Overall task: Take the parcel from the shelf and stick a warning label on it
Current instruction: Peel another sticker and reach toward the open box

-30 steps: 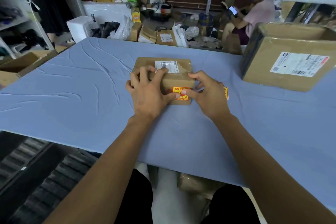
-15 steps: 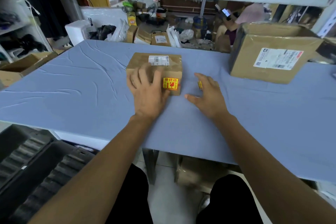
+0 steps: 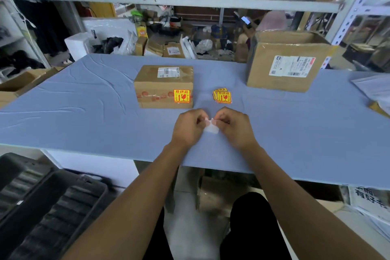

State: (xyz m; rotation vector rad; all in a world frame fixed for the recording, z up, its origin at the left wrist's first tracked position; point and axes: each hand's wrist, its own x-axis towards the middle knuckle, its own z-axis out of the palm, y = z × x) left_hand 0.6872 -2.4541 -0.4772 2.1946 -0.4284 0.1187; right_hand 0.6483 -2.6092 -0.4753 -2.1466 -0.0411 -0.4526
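Beyond both hands, labelled parcel (image 3: pixel 164 86), left hand (image 3: pixel 187 127) and right hand (image 3: pixel 235 126) pinching white backing paper (image 3: pixel 211 127)

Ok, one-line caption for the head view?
Warning label stuck on parcel; both hands hold white backing paper.

The parcel (image 3: pixel 163 86) is brown cardboard with a white shipping label (image 3: pixel 168 72) on top and faded red printed tape (image 3: pixel 154 96) across its front. Its warning label (image 3: pixel 182 96) is yellow with a red border, red characters and red arrow-and-glass symbols. The stack of spare labels (image 3: pixel 222 96) shows the same yellow and red. The tablecloth (image 3: pixel 84 107) is plain pale blue. The backing paper (image 3: pixel 211 126) is white. The larger box (image 3: pixel 285 63) is brown with a white label.
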